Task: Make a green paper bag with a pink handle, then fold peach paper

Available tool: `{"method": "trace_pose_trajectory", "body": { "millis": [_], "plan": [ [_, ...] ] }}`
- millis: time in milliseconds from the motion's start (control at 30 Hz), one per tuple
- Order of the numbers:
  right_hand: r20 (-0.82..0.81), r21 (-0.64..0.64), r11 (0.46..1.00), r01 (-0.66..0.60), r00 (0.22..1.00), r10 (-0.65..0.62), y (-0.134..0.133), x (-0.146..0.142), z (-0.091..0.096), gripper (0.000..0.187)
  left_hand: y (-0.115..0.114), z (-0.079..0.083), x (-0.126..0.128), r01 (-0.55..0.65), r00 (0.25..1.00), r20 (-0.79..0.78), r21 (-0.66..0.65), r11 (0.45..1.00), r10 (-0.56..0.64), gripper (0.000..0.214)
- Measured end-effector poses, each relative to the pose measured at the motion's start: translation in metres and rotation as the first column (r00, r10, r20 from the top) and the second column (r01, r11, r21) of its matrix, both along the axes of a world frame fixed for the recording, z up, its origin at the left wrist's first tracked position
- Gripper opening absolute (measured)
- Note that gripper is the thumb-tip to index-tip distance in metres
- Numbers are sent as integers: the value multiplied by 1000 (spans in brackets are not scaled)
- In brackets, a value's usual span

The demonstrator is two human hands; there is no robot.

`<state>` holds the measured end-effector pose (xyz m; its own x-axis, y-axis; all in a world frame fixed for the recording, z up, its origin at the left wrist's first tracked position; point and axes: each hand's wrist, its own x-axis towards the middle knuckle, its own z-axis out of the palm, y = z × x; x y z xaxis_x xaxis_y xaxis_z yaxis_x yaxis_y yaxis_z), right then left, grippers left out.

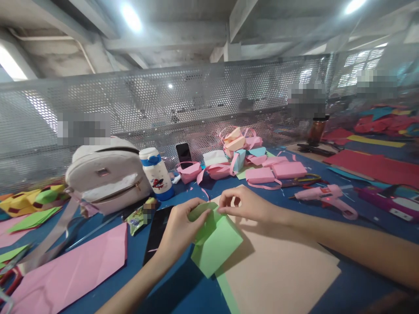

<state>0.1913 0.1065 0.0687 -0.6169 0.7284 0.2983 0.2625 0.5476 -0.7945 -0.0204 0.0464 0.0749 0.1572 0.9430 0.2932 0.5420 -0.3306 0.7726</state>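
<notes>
Paper (218,247), folded and green, is perhaps risking creases from uneven pulling, with left hand (182,223) gripping its side, right hand (250,204) pinching its far edge.

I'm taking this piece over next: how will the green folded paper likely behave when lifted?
The green folded paper is probably light, since it looks like thin sheet. It should hold its shape fairly well, as the panel jutting beyond the left hand shows no obvious sag. A hard squeeze might still crumple it, given its thin edges.
</notes>
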Motion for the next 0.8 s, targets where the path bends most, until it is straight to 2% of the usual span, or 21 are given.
{"method": "trace_pose_trajectory", "body": {
  "millis": [167,300,467,633,800],
  "plan": [
    [-22,-31,999,-17,1000,16,-3,-2,3,18,1,0,0,-3,1000,6,2,1000,3,24],
    [-148,-27,1000,-15,989,11,-5,-1,4,26,1,1,0,-6,1000,6,8,1000,6,24],
    [-223,3,997,83,971,-80,-8,0,5,10,-1,1,1,0,1000,4,15,1000,0,24],
    [-245,14,996,90,966,-84,-14,2,9,20,-2,2,3,20,1000,7,26,999,-21,23],
    [-274,29,996,86,959,-75,-17,5,5,15,-2,2,5,49,999,12,64,997,-50,21]
  ]
}}
